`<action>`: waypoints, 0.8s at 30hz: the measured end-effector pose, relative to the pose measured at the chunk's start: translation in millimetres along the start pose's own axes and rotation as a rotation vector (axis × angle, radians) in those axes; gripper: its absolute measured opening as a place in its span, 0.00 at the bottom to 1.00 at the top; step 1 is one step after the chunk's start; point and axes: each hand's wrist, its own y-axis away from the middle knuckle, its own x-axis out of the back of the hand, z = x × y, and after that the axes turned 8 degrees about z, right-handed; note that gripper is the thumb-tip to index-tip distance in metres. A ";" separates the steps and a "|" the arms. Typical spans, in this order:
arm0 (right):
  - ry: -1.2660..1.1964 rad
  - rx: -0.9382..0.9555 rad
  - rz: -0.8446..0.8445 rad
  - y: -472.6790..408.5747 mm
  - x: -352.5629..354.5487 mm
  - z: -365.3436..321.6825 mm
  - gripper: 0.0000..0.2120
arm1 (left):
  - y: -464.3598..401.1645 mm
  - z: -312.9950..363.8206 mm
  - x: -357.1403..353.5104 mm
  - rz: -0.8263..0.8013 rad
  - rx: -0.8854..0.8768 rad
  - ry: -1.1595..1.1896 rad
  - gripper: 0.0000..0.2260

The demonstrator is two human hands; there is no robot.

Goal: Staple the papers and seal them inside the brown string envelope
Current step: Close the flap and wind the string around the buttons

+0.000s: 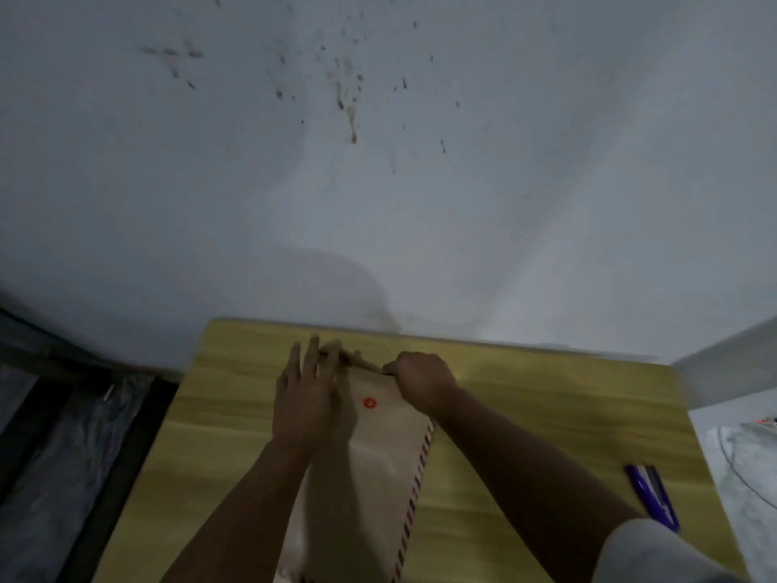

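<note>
Where the yellow wooden table (525,397) meets the stained white wall (378,162), a brown string envelope (378,464) lies lengthwise on the tabletop, its top end near the far edge and its bottom end running off the near edge of the view.

Envelope: brown paper, red and dark striped border along its right side, one red round string button (369,403) on the upper face. Picture is blurred; no string can be made out.

Left hand (305,397): laid flat over the envelope's upper left part, fingers straight and spread, tips reaching the flap at the top end. It presses, grips nothing.

Right hand (420,378): fingers curled into a fist-like pinch on the envelope's top right corner, at the flap.

Flap (353,359): seen as a darker folded strip between the two hands; whether it is fully folded down cannot be told.

Blue-purple stapler (651,494): lies near the table's right edge, well apart from the envelope, toward the near right corner.

Grey-white sleeve (656,553): at the near right.
</note>
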 end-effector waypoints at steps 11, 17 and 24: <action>0.068 0.008 0.207 10.1 -75.6 -12.3 0.15 | -9.1 -57.4 -65.8 0.025 -0.253 -0.054 0.17; 0.086 -0.006 0.179 55.2 -100.6 -34.9 0.18 | 7.1 -71.7 -80.2 -0.039 -0.324 0.007 0.18; 0.070 0.014 0.189 72.4 -142.5 -42.8 0.25 | 23.1 -88.0 -104.1 -0.056 -0.616 0.024 0.28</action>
